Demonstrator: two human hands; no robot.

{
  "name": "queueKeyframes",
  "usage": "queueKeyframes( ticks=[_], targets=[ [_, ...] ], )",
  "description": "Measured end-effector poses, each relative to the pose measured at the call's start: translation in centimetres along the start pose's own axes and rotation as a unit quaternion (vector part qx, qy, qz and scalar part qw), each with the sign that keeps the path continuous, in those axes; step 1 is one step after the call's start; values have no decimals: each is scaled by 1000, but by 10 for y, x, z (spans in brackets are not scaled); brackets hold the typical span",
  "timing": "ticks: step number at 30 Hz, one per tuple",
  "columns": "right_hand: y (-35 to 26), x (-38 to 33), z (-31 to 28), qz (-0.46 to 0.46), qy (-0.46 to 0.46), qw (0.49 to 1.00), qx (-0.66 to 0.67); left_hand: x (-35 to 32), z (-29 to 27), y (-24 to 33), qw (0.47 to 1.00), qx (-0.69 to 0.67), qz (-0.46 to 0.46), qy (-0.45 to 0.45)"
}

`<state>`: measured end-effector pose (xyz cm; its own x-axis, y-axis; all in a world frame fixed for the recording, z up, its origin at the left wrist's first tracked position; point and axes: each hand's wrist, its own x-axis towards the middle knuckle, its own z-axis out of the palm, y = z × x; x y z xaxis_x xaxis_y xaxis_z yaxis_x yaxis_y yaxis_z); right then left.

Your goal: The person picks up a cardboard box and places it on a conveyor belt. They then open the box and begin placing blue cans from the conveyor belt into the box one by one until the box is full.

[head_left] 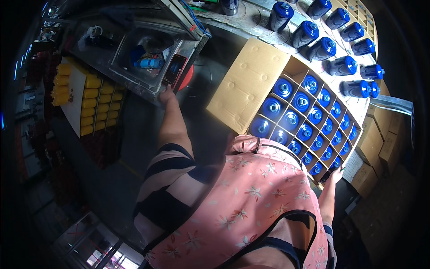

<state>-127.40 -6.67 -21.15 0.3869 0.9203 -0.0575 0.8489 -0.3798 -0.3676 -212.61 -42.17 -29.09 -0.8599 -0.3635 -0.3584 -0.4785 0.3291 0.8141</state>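
My left hand (167,95) reaches forward to a dark phone (174,70) that lies on the edge of a metal machine frame (134,85); the fingers rest at the phone's near end. My right hand (335,175) grips the near right corner of an open cardboard box (251,85). The box has a card grid filled with several blue-capped bottles (291,120) standing upright. My pink flowered apron (251,201) hides the box's near edge.
Several more blue-capped bottles (322,48) stand on the conveyor surface beyond the box. Yellow bottles (92,105) sit in rows at the left. Stacked brown cartons (380,143) stand at the right. A red round thing (188,77) is under the frame.
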Motion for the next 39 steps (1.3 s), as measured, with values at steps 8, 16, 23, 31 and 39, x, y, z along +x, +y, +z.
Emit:
queueKeyframes(
  ticks=[8, 16, 23, 31, 39],
  targets=[
    [-3, 1, -1, 7, -2, 1000, -16, -2, 0, 1, 1000, -5, 8, 8],
    [-1, 0, 1, 4, 16, 1000, -5, 12, 2, -11, 999, 12, 32, 5],
    [2, 2, 1, 9, 6, 1000, -11, 20, 3, -16, 998, 40, 38, 15],
    [-2, -1, 1, 14, 18, 1000, 16, 12, 4, -10, 998, 33, 36, 32],
    [-8, -4, -1, -11, 24, 999, -21, -7, 1, 5, 996, 84, -16, 6]
  ],
)
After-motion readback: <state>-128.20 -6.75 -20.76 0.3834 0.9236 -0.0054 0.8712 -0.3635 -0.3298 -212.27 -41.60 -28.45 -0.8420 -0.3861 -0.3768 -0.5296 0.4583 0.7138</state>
